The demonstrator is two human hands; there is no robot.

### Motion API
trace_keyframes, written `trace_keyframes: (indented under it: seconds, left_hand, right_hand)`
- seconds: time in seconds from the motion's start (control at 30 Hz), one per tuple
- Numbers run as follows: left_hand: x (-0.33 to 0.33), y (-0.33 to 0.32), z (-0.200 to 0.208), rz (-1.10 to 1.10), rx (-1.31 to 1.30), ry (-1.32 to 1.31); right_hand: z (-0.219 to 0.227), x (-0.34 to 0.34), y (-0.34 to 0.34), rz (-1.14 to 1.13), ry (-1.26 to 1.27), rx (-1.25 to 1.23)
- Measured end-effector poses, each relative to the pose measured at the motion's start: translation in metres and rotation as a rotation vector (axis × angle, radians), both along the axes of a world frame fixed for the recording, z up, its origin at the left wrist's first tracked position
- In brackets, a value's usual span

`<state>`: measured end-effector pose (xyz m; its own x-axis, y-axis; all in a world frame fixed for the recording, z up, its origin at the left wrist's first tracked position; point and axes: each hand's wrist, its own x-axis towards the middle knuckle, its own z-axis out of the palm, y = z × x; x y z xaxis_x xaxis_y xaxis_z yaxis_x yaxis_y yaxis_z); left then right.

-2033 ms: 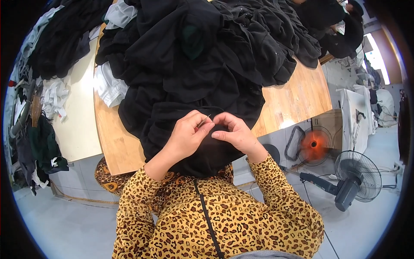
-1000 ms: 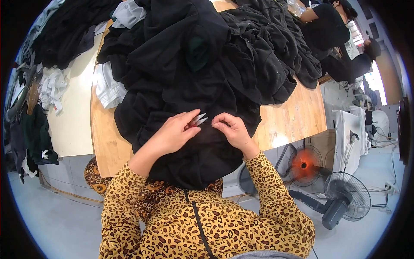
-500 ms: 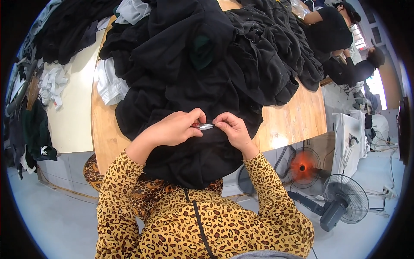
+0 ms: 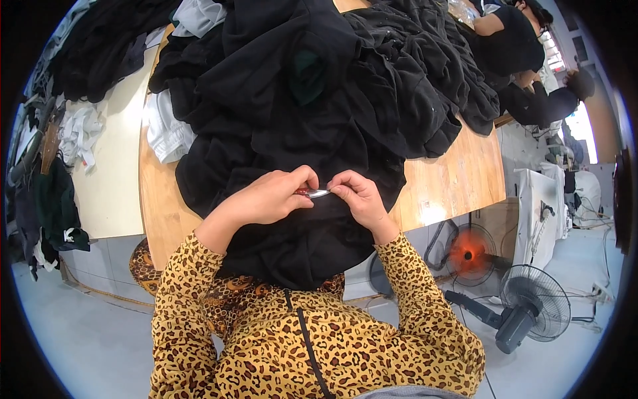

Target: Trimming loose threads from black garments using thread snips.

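A black garment [image 4: 292, 139] lies bunched over the table's near edge and down onto my lap. Above it, my left hand [image 4: 274, 194] is closed around small thread snips [image 4: 317, 194] with a reddish grip and bright metal blades. The blades point right, toward the fingertips of my right hand [image 4: 357, 198]. My right thumb and forefinger are pinched together just beyond the tips. What they hold is too small to make out; it may be thread or a bit of cloth.
More dark garments [image 4: 425, 80] are heaped on the wooden table [image 4: 458, 179]. White cloth [image 4: 167, 130] lies at the left. A grey fan [image 4: 525, 309] and an orange-centred fan [image 4: 468, 255] stand at the right. Two people in black [image 4: 508, 43] sit at the far right.
Both hands stay in nearly the same place. The snips' blades have shifted slightly between my fingers, and the view has tilted a little.
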<state>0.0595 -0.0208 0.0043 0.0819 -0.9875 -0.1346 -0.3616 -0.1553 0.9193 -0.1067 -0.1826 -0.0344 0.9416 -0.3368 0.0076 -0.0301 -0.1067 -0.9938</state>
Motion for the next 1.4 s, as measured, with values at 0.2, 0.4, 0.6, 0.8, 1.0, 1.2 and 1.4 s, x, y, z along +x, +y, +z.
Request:
trace_keyframes:
  seconds: [0.2,0.4,0.6,0.8,1.0,1.2,1.4]
  left_hand:
    - [-0.010,0.004,-0.006,0.319,-0.046,0.348]
    - [-0.033,0.007,-0.005,0.308,0.001,0.485]
    - [-0.039,0.016,-0.002,0.285,0.027,0.597]
    - [-0.039,0.022,-0.008,0.296,0.049,0.577]
    - [-0.040,0.027,-0.009,0.343,0.010,0.549]
    - [-0.041,0.034,-0.014,0.386,-0.042,0.463]
    - [-0.040,0.039,-0.012,0.383,-0.026,0.464]
  right_hand:
    - [-0.001,-0.005,0.005,-0.068,-0.036,0.062]
    - [0.026,-0.013,0.005,-0.025,0.140,-0.209]
    - [0.044,-0.028,0.015,0.019,0.190,0.156]
    - [0.037,-0.036,0.011,-0.056,0.144,0.202]
    - [0.031,-0.040,0.016,-0.086,0.137,0.122]
    - [0.027,-0.041,0.020,-0.105,0.055,0.053]
    - [0.024,-0.041,0.022,-0.088,0.074,0.073]
